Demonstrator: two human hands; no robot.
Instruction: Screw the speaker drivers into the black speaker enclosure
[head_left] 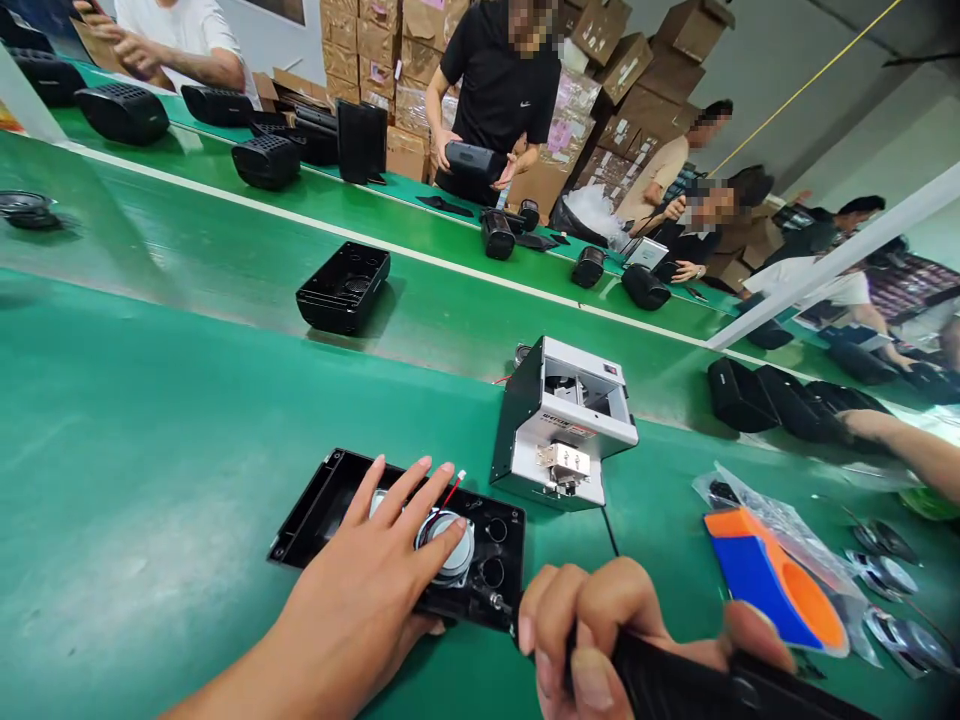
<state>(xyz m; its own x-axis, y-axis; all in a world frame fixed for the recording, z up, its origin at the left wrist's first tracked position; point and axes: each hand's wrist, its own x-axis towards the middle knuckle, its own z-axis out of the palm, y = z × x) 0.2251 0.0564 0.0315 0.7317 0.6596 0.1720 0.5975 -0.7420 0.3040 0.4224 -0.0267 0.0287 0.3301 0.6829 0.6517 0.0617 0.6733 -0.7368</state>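
Observation:
A black speaker housing lies on the green table in front of me, inner side up. Round speaker drivers with pale metal backs sit in it, and a short red wire with a white plug rises between them. Across the housing, my left hand is spread flat with fingers apart, over the drivers. My right hand is wrapped round a black electric screwdriver. Its bit points left at the housing's near right corner; whether it touches a screw I cannot tell.
A grey and black screw feeder stands just behind the housing. Another black housing sits on the belt. To the right are an orange and blue holder, a clear plastic bag and loose drivers. Several people work across the line.

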